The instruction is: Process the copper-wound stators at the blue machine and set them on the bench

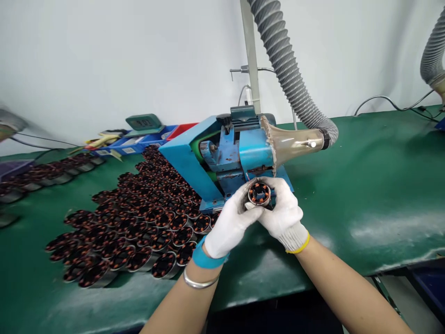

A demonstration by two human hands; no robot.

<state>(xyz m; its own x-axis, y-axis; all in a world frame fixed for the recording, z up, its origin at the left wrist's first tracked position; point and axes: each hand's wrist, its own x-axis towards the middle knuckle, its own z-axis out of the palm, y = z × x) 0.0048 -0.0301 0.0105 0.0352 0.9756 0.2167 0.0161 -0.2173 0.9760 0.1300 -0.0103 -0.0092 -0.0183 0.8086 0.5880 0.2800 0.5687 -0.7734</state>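
Note:
A small round motor stator (259, 193) with copper windings is held up in front of the blue machine (222, 155). My left hand (230, 224), in a white glove with a blue cuff, grips it from the left. My right hand (284, 215), in a white glove with a yellow cuff, grips it from the right and from behind. The stator's open end faces up toward the camera. It sits just below the clear funnel (292, 143) on the machine's right side.
A large cluster of several similar stators (139, 218) stands on the green bench (365, 195) to the left. A grey ribbed hose (288, 69) runs from the funnel upward. Blue bins (139, 144) and a small scale (144, 123) sit at the back left. Cables lie at the back right.

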